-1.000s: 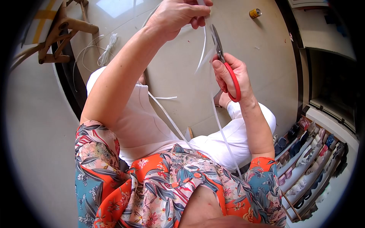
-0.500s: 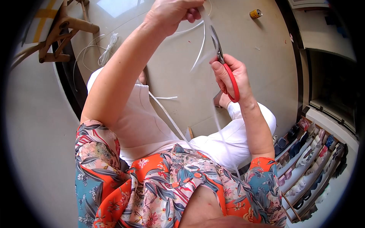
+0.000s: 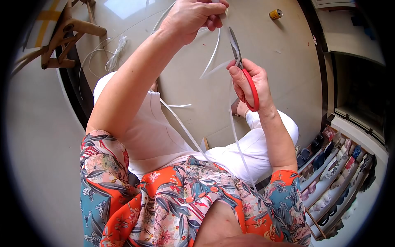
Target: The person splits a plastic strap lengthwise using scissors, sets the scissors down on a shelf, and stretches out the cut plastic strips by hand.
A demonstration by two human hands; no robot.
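Observation:
At the top of the view my left hand [image 3: 193,18] pinches a thin white strip [image 3: 210,61], its fingers closed together. The strip hangs down in a bend toward the scissors. My right hand [image 3: 253,82] is wrapped round red-handled scissors [image 3: 256,92], whose metal blades point up toward my left hand. The strip runs along the blades and by my right thumb. Another length of white strip [image 3: 238,144] trails from below my right hand over my lap. A further white strip [image 3: 181,123] crosses my other leg.
A bundle of white strip [image 3: 116,53] lies on the floor at the left, near a wooden stool [image 3: 82,28]. A yellow can [image 3: 275,15] is at the upper right. A rack of shoes [image 3: 337,177] stands at the lower right.
My left hand has moved up and right since half a second ago, back near its earlier place. The strip's bend has shifted left, and the trailing strip has swung. My right hand is almost still.

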